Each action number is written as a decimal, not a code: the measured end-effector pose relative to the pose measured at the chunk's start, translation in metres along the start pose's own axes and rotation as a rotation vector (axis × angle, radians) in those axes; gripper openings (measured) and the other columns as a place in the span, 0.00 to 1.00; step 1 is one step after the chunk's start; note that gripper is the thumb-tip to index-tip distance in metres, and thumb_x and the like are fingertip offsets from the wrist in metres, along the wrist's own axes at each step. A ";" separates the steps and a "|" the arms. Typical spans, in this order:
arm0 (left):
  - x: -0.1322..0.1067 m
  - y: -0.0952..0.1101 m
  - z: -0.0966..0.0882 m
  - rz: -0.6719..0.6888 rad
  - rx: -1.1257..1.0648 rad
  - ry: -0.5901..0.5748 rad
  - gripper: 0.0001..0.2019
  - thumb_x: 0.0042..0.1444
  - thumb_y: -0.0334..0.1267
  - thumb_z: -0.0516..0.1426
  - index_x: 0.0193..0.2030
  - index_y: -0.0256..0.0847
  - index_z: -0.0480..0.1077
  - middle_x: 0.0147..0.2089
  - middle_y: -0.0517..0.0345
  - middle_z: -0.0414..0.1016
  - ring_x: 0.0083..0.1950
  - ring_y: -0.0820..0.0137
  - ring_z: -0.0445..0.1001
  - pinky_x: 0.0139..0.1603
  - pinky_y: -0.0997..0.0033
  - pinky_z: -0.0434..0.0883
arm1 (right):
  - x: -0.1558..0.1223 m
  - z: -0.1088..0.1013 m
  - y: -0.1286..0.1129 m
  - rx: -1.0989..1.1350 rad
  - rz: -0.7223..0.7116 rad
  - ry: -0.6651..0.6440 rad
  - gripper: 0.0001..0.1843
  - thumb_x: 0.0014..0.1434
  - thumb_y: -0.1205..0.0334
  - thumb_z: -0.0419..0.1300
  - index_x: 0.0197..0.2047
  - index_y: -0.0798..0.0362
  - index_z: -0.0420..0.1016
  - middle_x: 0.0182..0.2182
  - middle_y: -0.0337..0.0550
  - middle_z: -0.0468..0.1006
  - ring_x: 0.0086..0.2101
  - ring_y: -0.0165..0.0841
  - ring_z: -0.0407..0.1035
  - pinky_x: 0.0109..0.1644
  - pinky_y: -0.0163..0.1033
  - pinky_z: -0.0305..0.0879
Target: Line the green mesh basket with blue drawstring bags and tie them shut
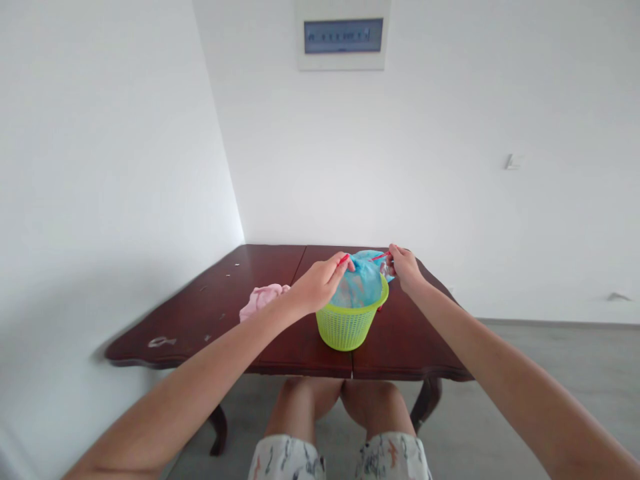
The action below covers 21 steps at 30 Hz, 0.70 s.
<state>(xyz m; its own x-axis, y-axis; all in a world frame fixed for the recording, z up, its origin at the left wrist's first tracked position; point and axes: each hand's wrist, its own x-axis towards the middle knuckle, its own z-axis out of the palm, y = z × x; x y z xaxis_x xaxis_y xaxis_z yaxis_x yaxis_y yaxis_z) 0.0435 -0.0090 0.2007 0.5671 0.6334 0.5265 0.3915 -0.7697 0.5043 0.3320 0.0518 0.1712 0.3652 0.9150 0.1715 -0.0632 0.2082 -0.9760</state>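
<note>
A lime-green plastic mesh basket (347, 328) stands on the dark wooden table (405, 350), and a blue plastic bag (359, 287) bulges out of its top. Red drawstrings (379, 257) run from the bag's gathered neck. My left hand (317, 283) pinches a red string at the top of the bag. On the far side, my right hand (405, 269) holds another stretch of red string between its fingertips. A crumpled pink cloth (261, 300) lies just left of my left hand, partly hidden by my wrist.
The table has a polished reddish-brown top with a centre seam and a curved edge, and small pale marks lie on its left half. White walls stand behind and left. A wall panel (343, 35) hangs above, and my knees show below the table.
</note>
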 end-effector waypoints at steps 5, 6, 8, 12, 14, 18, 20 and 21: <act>0.013 -0.025 0.004 -0.185 0.469 -0.045 0.23 0.82 0.52 0.58 0.73 0.40 0.73 0.52 0.40 0.90 0.52 0.46 0.89 0.49 0.57 0.76 | -0.012 0.001 -0.024 0.062 0.016 -0.140 0.25 0.77 0.45 0.63 0.31 0.47 0.63 0.23 0.34 0.70 0.18 0.25 0.59 0.21 0.32 0.55; 0.015 -0.027 0.006 -0.185 0.516 -0.062 0.21 0.81 0.52 0.61 0.69 0.41 0.77 0.52 0.40 0.91 0.52 0.45 0.90 0.50 0.56 0.77 | -0.018 0.003 -0.028 0.034 0.015 -0.205 0.24 0.77 0.43 0.63 0.33 0.48 0.65 0.24 0.35 0.72 0.17 0.24 0.58 0.20 0.32 0.53; 0.017 -0.029 0.008 -0.164 0.560 -0.064 0.15 0.79 0.50 0.63 0.60 0.43 0.82 0.48 0.44 0.91 0.49 0.47 0.90 0.51 0.56 0.78 | -0.033 0.006 -0.034 -0.121 0.012 -0.386 0.21 0.78 0.39 0.62 0.42 0.48 0.72 0.25 0.35 0.76 0.16 0.23 0.54 0.18 0.31 0.45; 0.020 -0.027 0.012 0.042 0.447 0.024 0.14 0.76 0.38 0.64 0.65 0.46 0.81 0.51 0.50 0.91 0.53 0.52 0.89 0.62 0.53 0.78 | -0.066 0.020 -0.032 -0.494 0.006 -0.703 0.31 0.72 0.42 0.73 0.67 0.46 0.70 0.25 0.32 0.82 0.15 0.25 0.57 0.17 0.30 0.47; 0.018 -0.025 0.014 0.188 0.386 0.021 0.23 0.72 0.30 0.63 0.70 0.47 0.78 0.60 0.49 0.90 0.61 0.53 0.86 0.72 0.49 0.75 | -0.075 0.028 -0.029 -0.536 -0.024 -0.766 0.28 0.68 0.50 0.77 0.64 0.48 0.74 0.27 0.34 0.85 0.16 0.26 0.63 0.18 0.31 0.57; 0.004 -0.023 0.010 0.309 0.378 0.013 0.35 0.65 0.24 0.61 0.78 0.48 0.71 0.69 0.49 0.85 0.68 0.52 0.81 0.81 0.43 0.67 | -0.070 0.033 -0.025 -0.437 0.026 -0.753 0.13 0.70 0.51 0.75 0.46 0.49 0.80 0.30 0.40 0.87 0.20 0.29 0.71 0.23 0.33 0.67; -0.008 -0.027 0.005 0.300 0.369 0.088 0.36 0.67 0.27 0.61 0.81 0.49 0.68 0.71 0.48 0.83 0.69 0.51 0.80 0.79 0.43 0.69 | -0.060 0.029 -0.024 -0.394 0.108 -0.712 0.17 0.74 0.46 0.72 0.42 0.49 0.78 0.27 0.40 0.85 0.18 0.28 0.67 0.20 0.32 0.61; -0.014 -0.033 0.002 0.289 0.362 0.140 0.34 0.69 0.30 0.61 0.81 0.49 0.67 0.72 0.47 0.82 0.70 0.50 0.79 0.78 0.42 0.70 | -0.055 0.026 -0.024 -0.404 0.129 -0.684 0.19 0.76 0.44 0.70 0.40 0.49 0.77 0.25 0.40 0.83 0.17 0.27 0.64 0.18 0.31 0.56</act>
<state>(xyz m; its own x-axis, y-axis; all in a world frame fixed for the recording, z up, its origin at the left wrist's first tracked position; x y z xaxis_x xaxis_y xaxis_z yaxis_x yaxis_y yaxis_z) 0.0249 0.0074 0.1754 0.5968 0.3750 0.7094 0.4732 -0.8785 0.0663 0.2890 0.0060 0.1883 -0.2797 0.9596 -0.0293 0.3227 0.0652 -0.9442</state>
